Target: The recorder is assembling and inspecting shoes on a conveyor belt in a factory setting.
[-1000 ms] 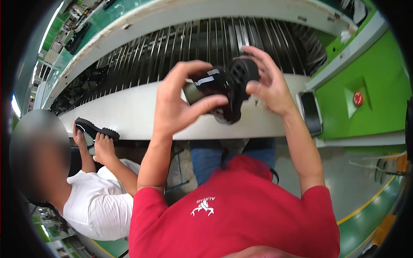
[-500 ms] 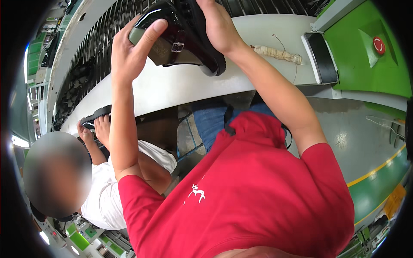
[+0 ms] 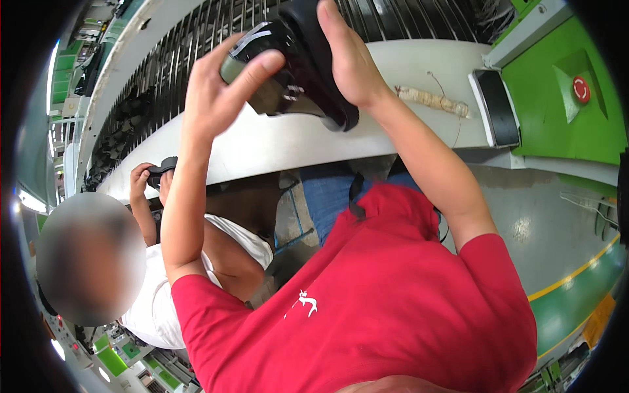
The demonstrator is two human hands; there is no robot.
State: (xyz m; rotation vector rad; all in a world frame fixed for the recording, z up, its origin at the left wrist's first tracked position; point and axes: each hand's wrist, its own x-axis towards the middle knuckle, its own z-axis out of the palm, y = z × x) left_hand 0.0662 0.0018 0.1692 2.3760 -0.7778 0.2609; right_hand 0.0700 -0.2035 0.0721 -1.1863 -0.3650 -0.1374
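Note:
A glossy black shoe (image 3: 298, 82) with a thick black sole is held up over the pale edge of the bench, between my two hands. My left hand (image 3: 219, 88) is closed round one end, its thumb lying across the shiny upper. Against the sole on the other side is my right hand (image 3: 354, 65), its fingers partly hidden behind the shoe. A blurred strap area shows on the shoe's side.
At my left a co-worker in white holds a dark shoe (image 3: 159, 173). The bench's white ledge (image 3: 406, 62) carries a tan wrapped stick (image 3: 432, 101) and a phone (image 3: 495, 108). Metal rods (image 3: 190, 59) run behind. A red button (image 3: 580, 90) sits on a green panel.
The shoe in my hands has shifted slightly to the right and turned a little, and its buckle shows less clearly. The co-worker's hands and shoe have moved and turned too. The whole view has shifted slightly.

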